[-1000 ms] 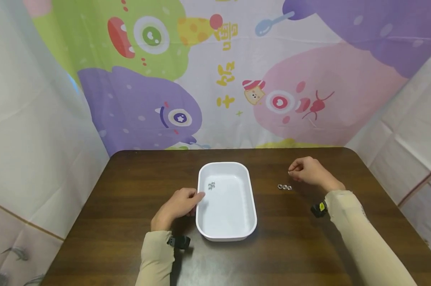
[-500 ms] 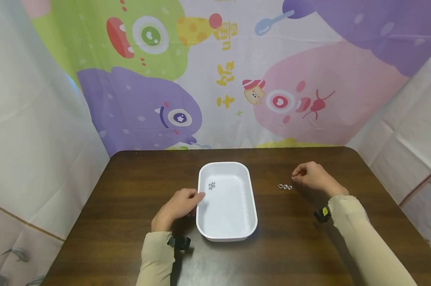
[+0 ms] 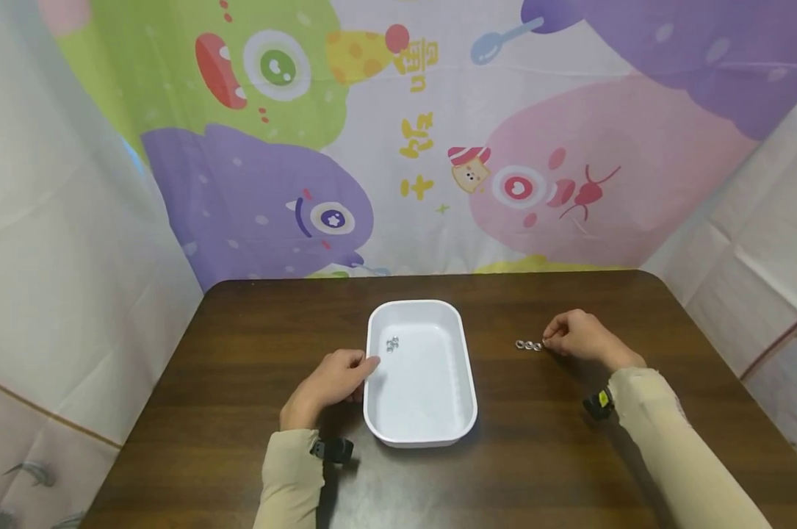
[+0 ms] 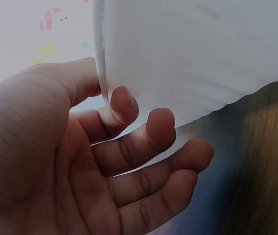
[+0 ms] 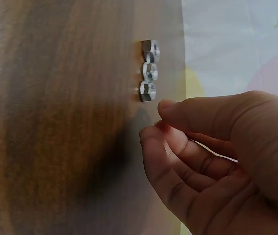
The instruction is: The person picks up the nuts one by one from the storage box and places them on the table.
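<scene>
On the left wall of a white tray (image 3: 419,444), my left hand (image 3: 332,378) pinches the rim, thumb over the edge and index finger against the outside, as the left wrist view shows. Its other fingers (image 4: 161,127) are half curled. At the right my right hand (image 3: 579,338) holds a small metal nut (image 5: 157,123) between thumb and index finger, mostly hidden by the fingertips. Just left of those fingertips, three hex nuts (image 3: 529,345) stand in a row on the table, touching one another. Inside the tray several nuts (image 3: 392,344) lie clustered near its left wall.
The dark wooden table (image 3: 253,330) runs back to a printed cartoon curtain (image 3: 431,242). Pale sheets hang at both sides. Each wrist wears a black camera, one (image 3: 332,450) beside the tray's left wall.
My right hand has come down and slightly right with its nut, to the right end of the row. My left hand stays on the tray rim.
</scene>
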Available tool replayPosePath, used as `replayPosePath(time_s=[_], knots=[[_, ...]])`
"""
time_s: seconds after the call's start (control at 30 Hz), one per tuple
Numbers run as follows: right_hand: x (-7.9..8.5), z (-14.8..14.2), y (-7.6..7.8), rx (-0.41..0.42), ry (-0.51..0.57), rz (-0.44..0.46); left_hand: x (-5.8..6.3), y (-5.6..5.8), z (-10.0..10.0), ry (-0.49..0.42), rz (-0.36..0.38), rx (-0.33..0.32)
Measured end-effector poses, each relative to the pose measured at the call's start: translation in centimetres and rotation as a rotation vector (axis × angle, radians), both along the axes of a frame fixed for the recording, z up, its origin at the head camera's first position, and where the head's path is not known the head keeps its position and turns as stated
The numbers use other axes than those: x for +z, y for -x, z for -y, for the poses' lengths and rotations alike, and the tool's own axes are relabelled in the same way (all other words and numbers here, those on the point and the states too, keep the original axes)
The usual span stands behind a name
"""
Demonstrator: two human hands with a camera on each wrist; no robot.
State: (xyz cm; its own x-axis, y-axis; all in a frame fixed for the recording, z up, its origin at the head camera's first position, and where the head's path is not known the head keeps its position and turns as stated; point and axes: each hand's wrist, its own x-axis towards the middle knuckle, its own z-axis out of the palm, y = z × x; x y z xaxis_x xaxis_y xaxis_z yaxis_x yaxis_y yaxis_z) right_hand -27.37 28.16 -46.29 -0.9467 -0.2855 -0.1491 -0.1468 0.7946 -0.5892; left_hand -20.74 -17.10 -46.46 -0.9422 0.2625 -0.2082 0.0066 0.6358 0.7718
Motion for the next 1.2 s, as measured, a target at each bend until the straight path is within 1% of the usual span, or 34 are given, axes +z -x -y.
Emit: replayPosePath(time_s=[0.27,0.47,0.6,0.77,1.2], knots=[[-0.46,-0.08,-0.17,-0.008,0.007,0.035,-0.06,-0.11,-0.11,-0.002,0.006,0.009],[-0.56,0.01,-0.3,-0.005,0.002,0.04,-0.08,-0.06,-0.12,-0.009,0.008,0.01],[-0.53,-0.01,-0.29,0.002,-0.005,0.035,-0.1,-0.02,-0.12,-0.001,0.011,0.013],[-0.43,0.04,-0.3,0.011,-0.006,0.049,-0.08,-0.05,-0.14,0.001,0.013,0.014],[-0.39,0.15,-0.22,0.011,-0.021,0.059,-0.18,-0.04,-0.12,-0.001,0.012,0.009]])
